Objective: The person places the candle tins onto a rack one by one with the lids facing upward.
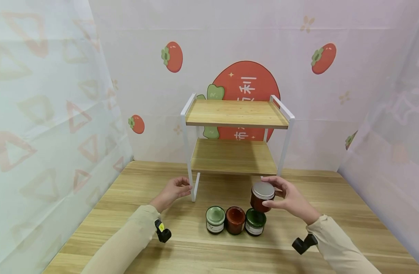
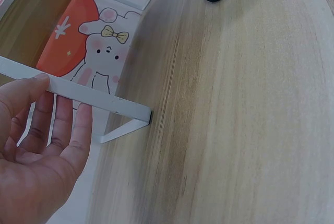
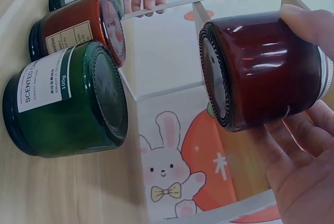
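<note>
Above and just behind the dark green jar, off the surface, a lidded red jar is held in the right hand, its fingers and thumb grasping opposite sides. The left hand pinches the front leg of the white-framed shelf. A light green jar, an orange-red jar and the dark green one stand close in a row, glass ends upward. Principal hazard, as assessed: smooth glass could slide through the right-hand grip, since no support shows beneath the base, and a drop would probably strike the dark green jar. Second: a small dip toward the row could knock that jar into its neighbours. Third: a pull by the left hand could skew the shelf, which appears light. Tightness of the silver lid cannot be told; if loose, lifting by it could let the glass fall.
</note>
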`<act>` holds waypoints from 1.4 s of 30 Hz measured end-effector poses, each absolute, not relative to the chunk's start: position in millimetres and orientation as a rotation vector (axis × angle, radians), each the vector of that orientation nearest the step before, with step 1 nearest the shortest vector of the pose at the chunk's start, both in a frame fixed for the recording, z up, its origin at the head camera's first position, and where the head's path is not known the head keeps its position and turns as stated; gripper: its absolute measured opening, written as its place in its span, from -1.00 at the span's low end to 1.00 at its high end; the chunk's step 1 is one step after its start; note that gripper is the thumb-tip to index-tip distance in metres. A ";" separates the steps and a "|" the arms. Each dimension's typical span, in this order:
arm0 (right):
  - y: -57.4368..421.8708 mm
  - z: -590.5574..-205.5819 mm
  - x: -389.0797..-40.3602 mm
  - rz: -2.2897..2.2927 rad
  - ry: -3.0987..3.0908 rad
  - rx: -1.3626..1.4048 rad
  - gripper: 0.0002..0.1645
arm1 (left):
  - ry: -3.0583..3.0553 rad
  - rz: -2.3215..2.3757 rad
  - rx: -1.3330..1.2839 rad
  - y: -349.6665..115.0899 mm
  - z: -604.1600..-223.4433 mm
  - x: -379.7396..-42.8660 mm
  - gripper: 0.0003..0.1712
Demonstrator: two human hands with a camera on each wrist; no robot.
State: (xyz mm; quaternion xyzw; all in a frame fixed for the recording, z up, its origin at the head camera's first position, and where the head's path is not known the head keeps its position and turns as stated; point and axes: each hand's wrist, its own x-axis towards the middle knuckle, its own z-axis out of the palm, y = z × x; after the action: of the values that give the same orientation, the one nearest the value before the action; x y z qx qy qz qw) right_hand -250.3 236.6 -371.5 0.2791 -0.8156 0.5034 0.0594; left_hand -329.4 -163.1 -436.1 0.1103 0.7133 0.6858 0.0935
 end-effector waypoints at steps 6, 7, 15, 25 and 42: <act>236.3 -368.5 -250.6 1.538 -2.487 0.844 -0.26 | 2.115 2.038 0.327 -162.9 -435.9 -328.8 -0.86; 235.8 -367.1 -250.2 1.538 -2.487 0.850 -0.26 | 2.115 2.038 0.325 -162.7 -435.9 -328.9 -0.86; 231.2 -352.8 -246.9 1.583 -2.464 0.867 -0.29 | 2.104 2.053 0.298 -163.0 -436.0 -328.8 -0.88; 222.7 -323.9 -244.1 1.664 -2.416 0.889 -0.28 | 2.107 2.044 0.304 -163.7 -436.0 -329.0 -0.87; 191.9 -241.8 -246.0 1.681 -2.447 0.851 -0.25 | 2.077 2.064 0.331 -164.4 -439.4 -331.9 -0.85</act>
State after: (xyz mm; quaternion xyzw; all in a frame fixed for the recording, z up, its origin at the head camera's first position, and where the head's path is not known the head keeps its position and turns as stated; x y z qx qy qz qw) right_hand -246.0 191.9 -241.8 0.2753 -0.7921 0.5441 0.0268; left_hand -331.9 -164.4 -439.4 0.1118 0.7015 0.6971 0.0973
